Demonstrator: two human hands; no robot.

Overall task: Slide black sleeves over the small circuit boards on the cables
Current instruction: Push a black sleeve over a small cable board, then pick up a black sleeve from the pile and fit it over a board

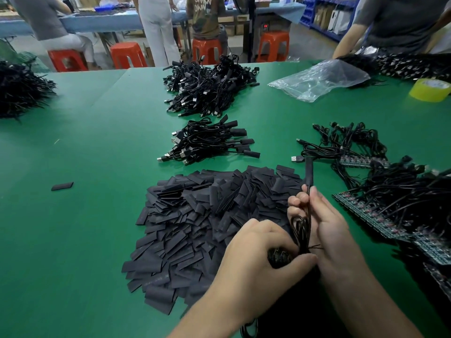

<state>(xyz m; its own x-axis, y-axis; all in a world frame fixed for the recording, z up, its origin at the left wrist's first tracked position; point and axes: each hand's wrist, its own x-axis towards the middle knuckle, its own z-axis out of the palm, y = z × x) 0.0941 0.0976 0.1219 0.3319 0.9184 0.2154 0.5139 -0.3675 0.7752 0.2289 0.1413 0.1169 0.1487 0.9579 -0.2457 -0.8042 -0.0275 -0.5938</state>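
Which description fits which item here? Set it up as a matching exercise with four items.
Items:
1 tape roll
2 plastic bag
3 lone sleeve
4 sleeved cable

Descriptions:
A held in the right hand
B yellow
C clear, crumpled
D flat on the table, left of the sleeve pile

Pairs: 1-B, 2-C, 3-D, 4-A.

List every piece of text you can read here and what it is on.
"UNKN OWN": brown shirt, far back.
Red digits on the dark box under the far table: too blurred.
Faint print on the black sleeves: too small.
Marks inside the tape roll: blurred.
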